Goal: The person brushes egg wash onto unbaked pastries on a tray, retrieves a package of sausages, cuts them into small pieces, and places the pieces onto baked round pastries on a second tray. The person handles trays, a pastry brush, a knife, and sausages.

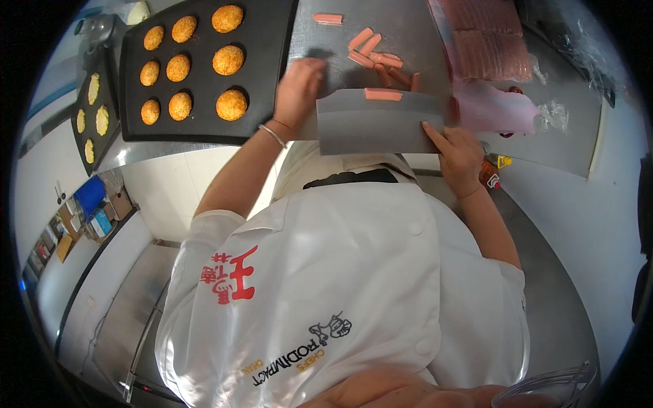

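My right hand [459,155] grips a cleaver [377,129] with a broad grey rectangular blade; its handle is hidden in the hand, and the index finger lies along the blade. The blade extends over the near edge of the steel table, with a pink sausage piece [383,94] lying along its far edge. Several more cut sausage pieces [371,45] are scattered on the table beyond it, one set apart [328,18]. Between the cleaver and the black baking tray [264,41], my left hand [299,88] hovers low by the tray's right edge, its fingers blurred.
The tray carries several round golden-brown buns [228,60]. A second dark tray [97,146] with pale dough pieces lies at far left. Packed pink sausages [486,51] and crumpled clear plastic [554,117] lie on the right. A bottle with a red cap [491,178] stands below the table edge.
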Action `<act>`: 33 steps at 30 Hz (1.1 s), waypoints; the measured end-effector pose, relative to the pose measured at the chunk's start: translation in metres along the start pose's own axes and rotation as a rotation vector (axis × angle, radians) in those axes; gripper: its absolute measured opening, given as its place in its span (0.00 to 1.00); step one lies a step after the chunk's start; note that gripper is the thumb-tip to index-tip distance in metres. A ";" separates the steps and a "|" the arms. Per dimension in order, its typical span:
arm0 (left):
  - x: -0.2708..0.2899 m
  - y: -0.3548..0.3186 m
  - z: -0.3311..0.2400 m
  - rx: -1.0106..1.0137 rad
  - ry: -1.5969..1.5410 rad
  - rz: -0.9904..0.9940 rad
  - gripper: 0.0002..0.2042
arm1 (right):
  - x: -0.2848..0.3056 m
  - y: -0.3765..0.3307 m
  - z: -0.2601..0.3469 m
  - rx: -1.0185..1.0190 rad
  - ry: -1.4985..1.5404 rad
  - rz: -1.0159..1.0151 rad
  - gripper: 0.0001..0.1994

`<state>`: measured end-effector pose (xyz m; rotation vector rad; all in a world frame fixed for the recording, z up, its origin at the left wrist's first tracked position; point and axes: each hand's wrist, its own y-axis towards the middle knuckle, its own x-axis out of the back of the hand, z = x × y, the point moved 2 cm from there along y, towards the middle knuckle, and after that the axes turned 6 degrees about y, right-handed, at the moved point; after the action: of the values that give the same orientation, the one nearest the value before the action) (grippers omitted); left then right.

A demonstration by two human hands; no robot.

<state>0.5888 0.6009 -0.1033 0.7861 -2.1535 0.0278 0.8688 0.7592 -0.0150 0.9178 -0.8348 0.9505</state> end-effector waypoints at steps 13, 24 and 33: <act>-0.018 0.036 -0.046 0.305 -0.458 0.633 0.08 | 0.005 0.031 -0.004 0.185 -0.019 0.114 0.21; -0.022 0.011 -0.007 0.150 -0.162 0.465 0.05 | -0.024 0.113 -0.070 -0.317 0.051 0.031 0.21; 0.003 -0.026 -0.025 0.774 -0.813 0.474 0.09 | -0.142 0.189 -0.125 -0.280 -0.078 -0.038 0.21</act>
<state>0.6191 0.5853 -0.0905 0.7399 -3.1171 0.9868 0.6681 0.8852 -0.1380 0.7287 -0.9858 0.7457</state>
